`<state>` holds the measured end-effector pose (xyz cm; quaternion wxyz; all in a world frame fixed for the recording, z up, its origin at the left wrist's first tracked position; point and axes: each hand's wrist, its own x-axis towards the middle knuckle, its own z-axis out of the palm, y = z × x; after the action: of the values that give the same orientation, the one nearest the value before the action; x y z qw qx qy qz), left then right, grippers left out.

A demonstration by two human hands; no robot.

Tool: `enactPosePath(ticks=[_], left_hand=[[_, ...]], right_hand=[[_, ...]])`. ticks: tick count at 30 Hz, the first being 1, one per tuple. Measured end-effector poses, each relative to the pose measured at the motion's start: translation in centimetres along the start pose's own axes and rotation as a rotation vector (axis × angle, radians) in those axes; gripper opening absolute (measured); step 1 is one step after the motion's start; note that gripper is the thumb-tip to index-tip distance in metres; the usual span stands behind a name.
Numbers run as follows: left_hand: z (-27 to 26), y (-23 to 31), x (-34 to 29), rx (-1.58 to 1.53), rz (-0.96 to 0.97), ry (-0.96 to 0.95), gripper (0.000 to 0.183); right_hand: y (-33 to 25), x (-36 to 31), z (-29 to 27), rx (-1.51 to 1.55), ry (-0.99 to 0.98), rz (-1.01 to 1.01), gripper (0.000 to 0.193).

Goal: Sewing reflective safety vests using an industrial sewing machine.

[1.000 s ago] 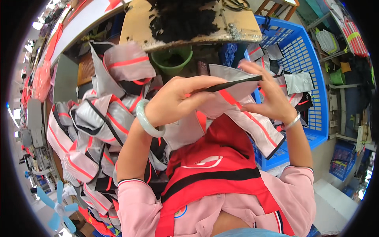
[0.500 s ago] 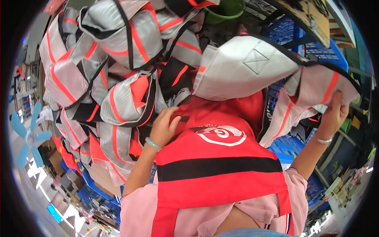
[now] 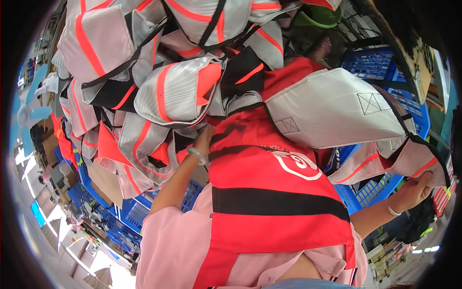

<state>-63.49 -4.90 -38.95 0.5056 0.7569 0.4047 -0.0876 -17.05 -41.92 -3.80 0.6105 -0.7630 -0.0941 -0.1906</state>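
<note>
A large silver-grey sewn fabric piece [image 3: 332,108] with black-bound edges and stitched crossed boxes lies across my lap, over the red apron [image 3: 279,197]. My right hand [image 3: 415,192] pinches its far right end, a pale flap with an orange-red stripe. My left hand [image 3: 204,138] is beside the apron at the lower edge of a big heap of similar striped fabric pieces [image 3: 178,91]. The fingers of that hand are partly hidden against the dark folds, so I cannot tell whether they grip anything.
Blue plastic crates [image 3: 368,65] stand to the right, beneath and behind the held piece. A green tub [image 3: 317,17] sits at the far side. More blue crates [image 3: 132,212] are at the lower left, and a light-blue fan [image 3: 24,115] is at the left rim.
The whole view has shifted and turned. My right hand, still on the striped end, is lower and farther right, and the silver piece lies more tilted. My left hand's fingers have gone closer against the heap.
</note>
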Motion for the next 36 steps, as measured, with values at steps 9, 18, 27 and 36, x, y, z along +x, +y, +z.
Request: enactPosePath(ticks=[9, 18, 27, 36], left_hand=[[5.8, -9.4, 4.6, 0.245, 0.068, 0.477, 0.032], [0.5, 1.9, 4.3, -0.136, -0.136, 0.327, 0.022], [-6.3, 18.8, -0.8, -0.253, 0.313, 0.464, 0.006], [-10.5, 35.7, 2.6, -0.765, 0.397, 0.474, 0.008]], right_hand=[[-0.4, 1.4, 3.4, 0.037, -0.06, 0.085, 0.034], [-1.0, 0.6, 6.4, 0.046, -0.135, 0.111, 0.034], [1.5, 1.5, 4.9, 0.197, -0.036, 0.166, 0.041], [3.5, -3.0, -0.4, 0.196, -0.047, 0.149, 0.033]])
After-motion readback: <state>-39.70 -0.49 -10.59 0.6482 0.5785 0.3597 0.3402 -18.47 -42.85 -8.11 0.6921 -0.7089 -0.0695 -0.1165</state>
